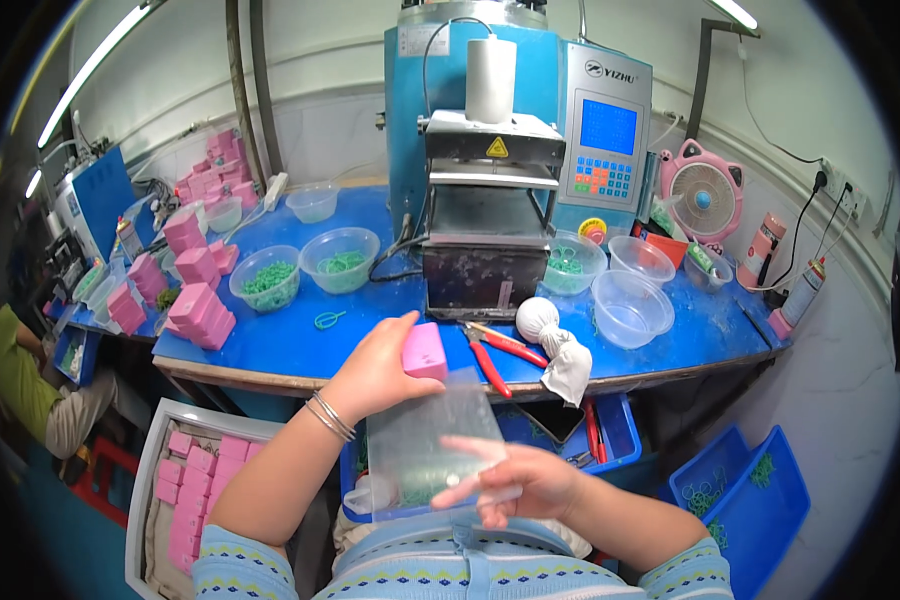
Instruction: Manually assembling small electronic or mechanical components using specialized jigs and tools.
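pink rubber-like rectangular block [425, 352] is pinched by left hand [373, 372], likely for steadiness; right hand [530, 482], blurred, is held spread-fingered over translucent plastic sheet [405, 445].

Workshop | teal machine [407, 130] | control panel [606, 130] | red-handled pliers [488, 369] | workbench [390, 300]

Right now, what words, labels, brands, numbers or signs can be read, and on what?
Print not quoted, places only:
Grey panel: large dark name, readable.
Screen: too small.
Keypad: too small.
Yellow triangle sign: dark symbol.
White label on blue machine: too small.
Around red button: too small.
Spray can: too blurred.
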Action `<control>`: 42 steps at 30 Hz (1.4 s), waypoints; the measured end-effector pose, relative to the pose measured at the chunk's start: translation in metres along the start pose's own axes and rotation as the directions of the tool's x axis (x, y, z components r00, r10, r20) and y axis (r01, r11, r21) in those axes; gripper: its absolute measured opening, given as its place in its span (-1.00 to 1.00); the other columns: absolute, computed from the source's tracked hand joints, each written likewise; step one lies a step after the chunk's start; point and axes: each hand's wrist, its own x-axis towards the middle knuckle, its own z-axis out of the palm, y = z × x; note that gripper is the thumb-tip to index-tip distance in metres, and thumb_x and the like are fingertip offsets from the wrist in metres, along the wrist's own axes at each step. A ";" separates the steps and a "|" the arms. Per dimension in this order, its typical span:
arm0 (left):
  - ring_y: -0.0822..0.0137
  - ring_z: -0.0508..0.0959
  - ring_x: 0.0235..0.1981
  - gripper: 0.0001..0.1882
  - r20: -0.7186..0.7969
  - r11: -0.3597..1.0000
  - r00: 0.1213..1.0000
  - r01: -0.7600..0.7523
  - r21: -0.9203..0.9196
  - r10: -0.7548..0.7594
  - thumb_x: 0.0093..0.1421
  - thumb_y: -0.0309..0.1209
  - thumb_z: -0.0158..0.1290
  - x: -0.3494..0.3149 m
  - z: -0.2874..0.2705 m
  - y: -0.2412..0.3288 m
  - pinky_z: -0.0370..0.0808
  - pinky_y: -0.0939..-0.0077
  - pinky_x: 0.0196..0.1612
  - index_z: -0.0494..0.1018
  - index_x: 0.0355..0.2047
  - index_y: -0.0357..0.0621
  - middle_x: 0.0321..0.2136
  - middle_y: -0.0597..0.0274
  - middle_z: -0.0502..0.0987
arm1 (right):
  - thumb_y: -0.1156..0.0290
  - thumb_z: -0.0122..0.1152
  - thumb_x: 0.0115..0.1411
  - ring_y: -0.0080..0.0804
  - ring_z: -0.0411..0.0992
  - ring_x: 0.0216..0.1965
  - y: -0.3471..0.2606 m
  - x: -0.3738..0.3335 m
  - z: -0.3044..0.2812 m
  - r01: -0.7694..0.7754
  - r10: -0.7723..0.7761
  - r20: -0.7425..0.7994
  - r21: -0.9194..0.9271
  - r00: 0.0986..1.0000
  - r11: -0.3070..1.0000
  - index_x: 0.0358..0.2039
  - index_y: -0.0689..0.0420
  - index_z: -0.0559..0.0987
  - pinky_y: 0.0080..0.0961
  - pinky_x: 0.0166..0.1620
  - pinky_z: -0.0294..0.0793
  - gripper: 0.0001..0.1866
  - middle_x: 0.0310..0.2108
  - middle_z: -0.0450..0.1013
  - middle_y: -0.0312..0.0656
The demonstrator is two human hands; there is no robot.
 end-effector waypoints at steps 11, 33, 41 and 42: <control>-0.07 0.23 0.11 -0.41 -0.191 0.867 0.851 -0.450 0.215 0.489 -0.27 -0.17 0.31 -0.061 -0.020 0.060 0.14 -0.11 0.11 0.37 -0.16 0.16 0.03 0.04 0.28 | 0.48 -0.09 0.25 -0.34 0.46 -0.17 0.032 -0.007 -0.017 0.135 -0.154 0.001 -0.488 0.988 0.862 0.27 0.07 -0.06 -0.51 -0.18 0.45 -0.38 0.05 0.29 0.01; 0.10 0.41 -0.01 -0.09 0.163 -0.028 0.925 0.164 -0.986 -0.343 -0.04 -0.42 0.19 -0.019 0.013 0.052 0.49 0.06 -0.11 -0.13 0.23 -0.13 0.05 -0.07 0.23 | 0.25 -0.05 0.26 -0.51 0.47 -0.48 -0.076 -0.036 0.024 -0.196 -0.090 -0.393 -0.628 0.915 0.753 0.12 0.16 0.20 -0.67 -0.48 0.43 -0.53 -0.28 0.46 -0.19; 0.10 0.46 -0.08 -0.07 0.154 -0.056 0.918 0.143 -0.988 -0.367 -0.10 -0.18 0.25 -0.010 0.008 0.029 0.59 0.23 -0.30 -0.01 0.18 -0.20 0.00 0.00 0.32 | 0.35 0.09 0.07 0.01 -0.01 0.23 -0.258 -0.049 -0.089 -0.702 -0.920 0.145 -0.606 0.363 -0.373 -0.12 0.17 0.46 -0.14 0.19 0.06 -0.66 0.23 0.01 0.03; 0.07 0.47 -0.09 -0.04 0.189 -0.067 0.908 0.177 -0.982 -0.374 -0.11 -0.19 0.27 -0.009 0.008 0.028 0.59 0.21 -0.32 -0.04 0.20 -0.18 -0.01 -0.01 0.32 | 0.38 0.09 0.05 0.03 -0.04 0.24 -0.271 -0.050 -0.099 -0.800 -0.930 0.064 -0.492 0.361 -0.345 -0.12 0.14 0.47 -0.13 0.21 -0.01 -0.66 0.24 -0.02 0.04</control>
